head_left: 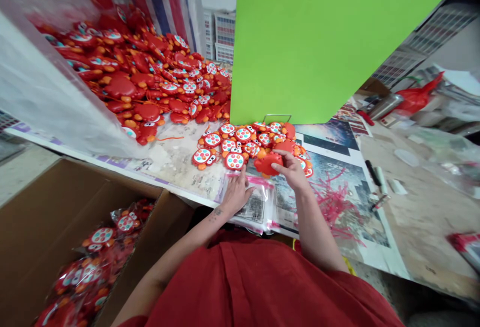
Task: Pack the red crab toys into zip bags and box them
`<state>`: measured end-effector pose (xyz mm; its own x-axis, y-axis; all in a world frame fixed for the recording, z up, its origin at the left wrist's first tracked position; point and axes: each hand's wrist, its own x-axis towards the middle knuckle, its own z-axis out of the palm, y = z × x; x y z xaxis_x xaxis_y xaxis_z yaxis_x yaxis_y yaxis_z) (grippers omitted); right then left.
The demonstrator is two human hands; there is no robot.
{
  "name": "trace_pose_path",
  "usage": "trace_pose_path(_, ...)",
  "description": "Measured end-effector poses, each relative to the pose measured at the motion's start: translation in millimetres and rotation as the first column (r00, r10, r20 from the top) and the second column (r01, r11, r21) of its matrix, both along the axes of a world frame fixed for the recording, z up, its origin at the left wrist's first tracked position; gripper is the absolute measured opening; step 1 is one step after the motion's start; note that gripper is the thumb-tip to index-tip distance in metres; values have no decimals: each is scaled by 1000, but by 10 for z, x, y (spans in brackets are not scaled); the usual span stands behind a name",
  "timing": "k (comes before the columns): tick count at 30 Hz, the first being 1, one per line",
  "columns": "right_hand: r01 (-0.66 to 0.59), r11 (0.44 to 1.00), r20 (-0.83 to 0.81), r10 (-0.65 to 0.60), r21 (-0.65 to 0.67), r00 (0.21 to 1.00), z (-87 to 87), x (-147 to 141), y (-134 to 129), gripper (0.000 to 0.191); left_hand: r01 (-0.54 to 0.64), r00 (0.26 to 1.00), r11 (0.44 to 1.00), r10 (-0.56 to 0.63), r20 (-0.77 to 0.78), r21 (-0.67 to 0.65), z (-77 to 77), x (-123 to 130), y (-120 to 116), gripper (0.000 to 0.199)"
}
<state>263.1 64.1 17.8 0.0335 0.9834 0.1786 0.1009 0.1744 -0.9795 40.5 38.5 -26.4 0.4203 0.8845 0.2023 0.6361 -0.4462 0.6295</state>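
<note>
My right hand grips a red crab toy by its edge, thumb on the plain red back that faces up. My left hand lies with fingers stretched out on a stack of clear plastic bags with pink edges. Its fingertips reach the near side of a face-up crab toy with coloured dots on a white oval. Around and beyond both hands spreads a cluster of similar crab toys, some face up and some back up.
A large heap of crab toys spills from a woven sack at the left. An open cardboard box holds bagged toys. A green panel stands behind the cluster. Pink strips and a black marker lie to the right.
</note>
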Motion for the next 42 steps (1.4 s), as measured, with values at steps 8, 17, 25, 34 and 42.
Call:
trace_pose_path(8, -15, 999, -76, 12, -45, 997, -5, -114, -9, 48, 123, 981, 982, -99, -166, 141, -35, -1, -12, 32)
trace_pose_path(17, -274, 937, 206, 318, -217, 925, -157, -427, 161, 45, 68, 995, 955, -44, -90, 288, -68, -29, -25, 18)
trace_pose_path(25, -139, 990, 530, 118, 0, 840, -106, -532, 170, 44, -46, 996, 944, 20, 84, 327, -11, -31, -40, 13)
trace_pose_path(34, 71, 988, 701, 48, -140, 712, -283, -311, -304, 36, 10, 982, 989, -37, 185, 145, 20, -57, 30, 12)
trace_pose_path(42, 181, 983, 652, -137, -1, 746, -426, -568, -479, 41, 180, 982, 980, -173, 78, -85, 292, -190, 74, 7)
